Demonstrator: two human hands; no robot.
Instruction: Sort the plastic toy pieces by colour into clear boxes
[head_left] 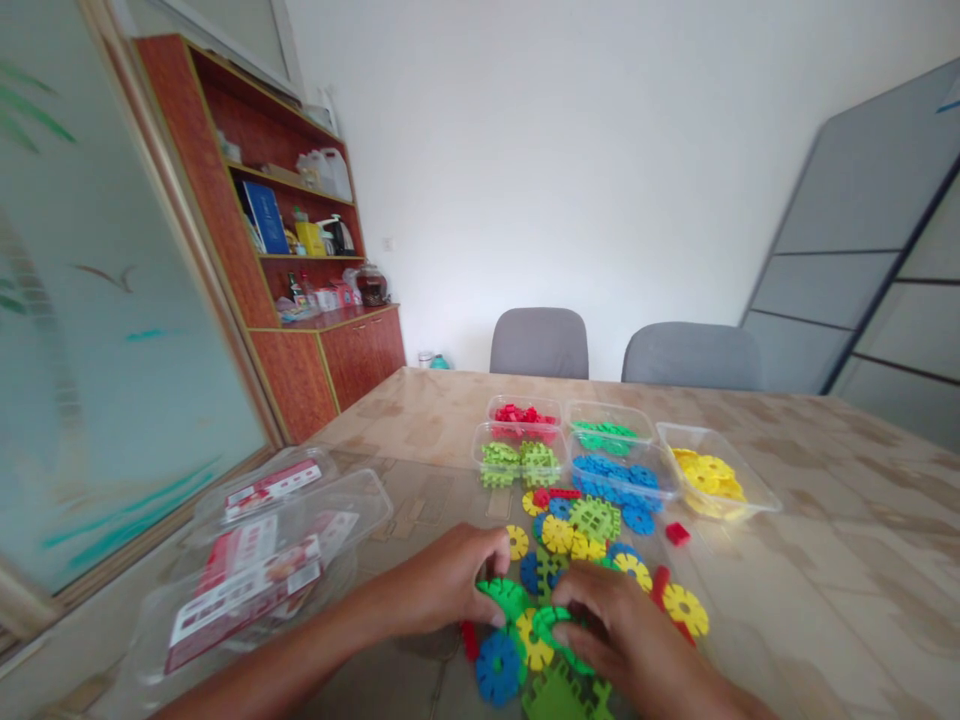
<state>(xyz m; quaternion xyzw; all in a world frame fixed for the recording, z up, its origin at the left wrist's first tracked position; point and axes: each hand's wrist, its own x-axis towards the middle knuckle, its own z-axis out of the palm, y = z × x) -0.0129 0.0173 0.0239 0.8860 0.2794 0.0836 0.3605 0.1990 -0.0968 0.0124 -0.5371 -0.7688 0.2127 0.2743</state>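
Note:
My left hand [461, 575] pinches a green notched plastic disc [504, 598] between thumb and fingers. Close beside it, my right hand [611, 620] is closed on another green notched disc [551, 624], partly covered by the fingers. A yellow notched disc [535, 645] sits between the two green ones; whether they are joined is unclear. Below my left hand lies a blue notched disc [500, 668], with a red piece [470, 640] at its left. Light green waffle blocks [559, 694] lie under my right hand. Beyond both hands, more yellow discs [557, 534] and a waffle block [596, 518] are scattered.
Clear tubs stand behind the loose pieces, holding red pieces [525, 415], light green blocks [519, 460], green discs [604, 436], blue discs [619, 478] and yellow discs [709, 475]. Labelled clear lids [262, 575] are piled at the left. Two grey chairs [540, 342] face the table [825, 570].

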